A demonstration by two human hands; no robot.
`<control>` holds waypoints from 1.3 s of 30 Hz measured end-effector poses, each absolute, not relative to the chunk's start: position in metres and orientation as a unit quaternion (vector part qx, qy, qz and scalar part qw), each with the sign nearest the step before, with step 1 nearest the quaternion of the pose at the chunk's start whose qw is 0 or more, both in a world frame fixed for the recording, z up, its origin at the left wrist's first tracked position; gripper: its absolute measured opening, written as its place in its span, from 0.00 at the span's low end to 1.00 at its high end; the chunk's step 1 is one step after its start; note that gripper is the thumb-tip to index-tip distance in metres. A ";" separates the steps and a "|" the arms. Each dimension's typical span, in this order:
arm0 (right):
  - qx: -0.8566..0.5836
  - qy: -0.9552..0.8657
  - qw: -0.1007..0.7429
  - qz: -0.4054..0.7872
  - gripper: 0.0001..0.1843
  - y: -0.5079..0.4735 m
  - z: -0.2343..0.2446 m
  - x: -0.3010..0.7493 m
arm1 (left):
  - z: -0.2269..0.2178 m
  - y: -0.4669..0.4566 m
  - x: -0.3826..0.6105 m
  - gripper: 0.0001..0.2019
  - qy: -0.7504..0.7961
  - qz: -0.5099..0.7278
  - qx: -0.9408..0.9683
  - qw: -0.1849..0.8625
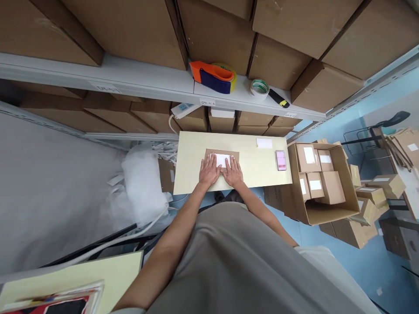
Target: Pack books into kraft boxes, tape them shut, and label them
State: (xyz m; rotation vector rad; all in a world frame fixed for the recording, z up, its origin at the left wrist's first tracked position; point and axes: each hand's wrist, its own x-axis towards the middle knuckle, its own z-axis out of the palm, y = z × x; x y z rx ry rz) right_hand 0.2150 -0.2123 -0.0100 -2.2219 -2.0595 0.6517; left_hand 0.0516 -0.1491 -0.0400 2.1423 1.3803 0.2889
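Observation:
A brown cardboard box (222,151) lies on the pale yellow table (191,148), with a white label (223,160) on its upper face. Flat on the label's left part rests my left hand (210,171), fingers stretched out. My right hand (233,172) presses on the label's right part, its fingers also extended and spread. Both hands cover the near side of the box, and neither grips anything. To the right on the same table are a second white label (264,143) and a phone (280,160) with a lit screen.
Above the table, a grey shelf (157,78) carries large cartons, an orange and blue tape dispenser (214,76), a tape roll (259,87) and a black-handled cutter (278,98). A big open carton (330,213) of labelled boxes stands right. Bubble wrap (142,181) sits left.

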 end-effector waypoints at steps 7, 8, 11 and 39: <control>-0.704 -0.677 -0.040 0.210 0.54 -0.216 -0.004 0.220 | -0.040 -0.154 0.046 0.39 0.517 0.078 0.812 0.261; -0.702 -0.680 -0.049 0.206 0.57 -0.215 -0.004 0.220 | -0.040 -0.159 0.043 0.39 0.511 0.072 0.815 0.262; -0.702 -0.683 -0.074 0.190 0.66 -0.208 -0.003 0.217 | -0.041 -0.173 0.036 0.38 0.500 0.056 0.823 0.263; -0.777 -0.595 -0.027 0.205 0.54 -0.262 -0.007 0.227 | -0.024 -0.194 0.039 0.46 0.544 0.104 0.784 0.281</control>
